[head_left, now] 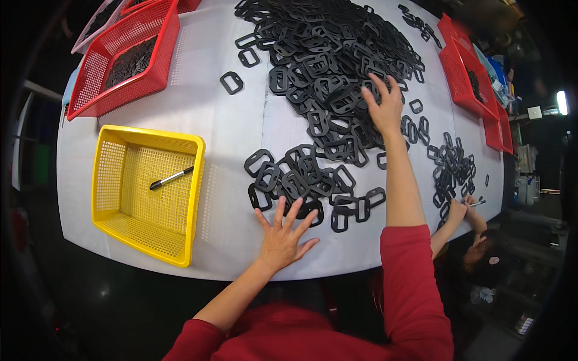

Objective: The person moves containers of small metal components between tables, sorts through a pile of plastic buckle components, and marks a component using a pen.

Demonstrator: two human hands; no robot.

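My left hand [284, 236] lies with fingers spread at the near edge of a small heap of black rectangular frames [307, 171], fingertips touching the closest pieces. Each frame is flat, with rounded corners and an oblong opening. Farther forward, my right hand [386, 109] reaches to the right flank of a much bigger pile of the same black frames [331, 66]. Its fingers are apart, and I see nothing held in them. Whether those fingertips touch the pieces is hard to tell.
A yellow perforated basket [195, 198] with a pen [171, 178] inside stands at left. Red baskets [167, 51] of black parts line the far left; more red baskets [460, 78] stand at right. Beside me a co-worker's hands [463, 207] hold a pen near another black heap [451, 165].
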